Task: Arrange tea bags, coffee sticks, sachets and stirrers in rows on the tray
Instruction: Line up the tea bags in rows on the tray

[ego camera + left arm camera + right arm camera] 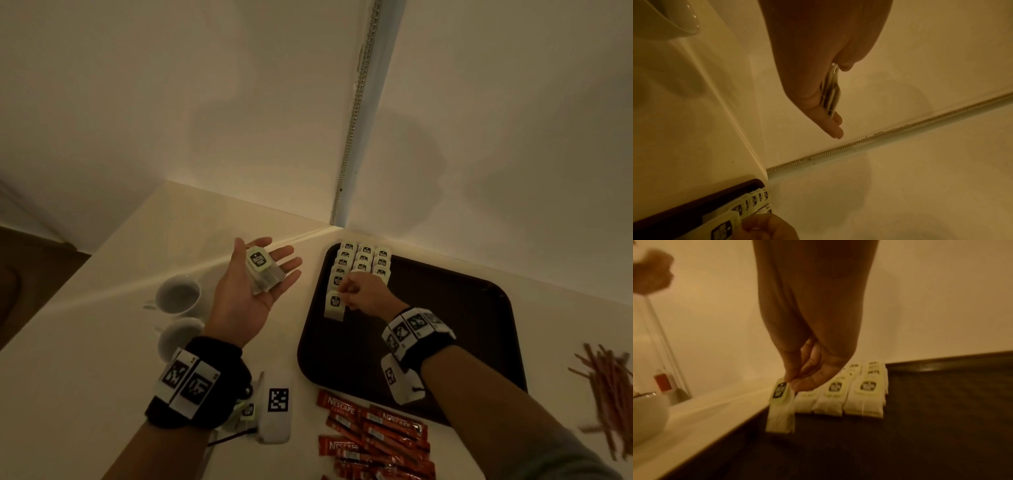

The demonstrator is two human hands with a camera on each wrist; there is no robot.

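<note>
A dark brown tray (445,315) lies on the white counter. Rows of white tea bags (364,260) with black labels overlap at its far left corner, also seen in the right wrist view as tea bag rows (863,395). My right hand (359,291) pinches one tea bag (335,305) by its top edge, its lower end on the tray at the near end of the left row; the same pinched tea bag (781,405) hangs from thumb and forefinger. My left hand (253,281) lies palm up left of the tray, fingers straight, carrying a small stack of tea bags (263,270).
Two white cups (178,294) stand left of my left hand. Red coffee sticks (376,438) are heaped at the near edge, brown stirrers (606,383) at the right. A white marker block (277,411) and a loose tea bag (246,411) lie by my left wrist. Walls meet behind the tray.
</note>
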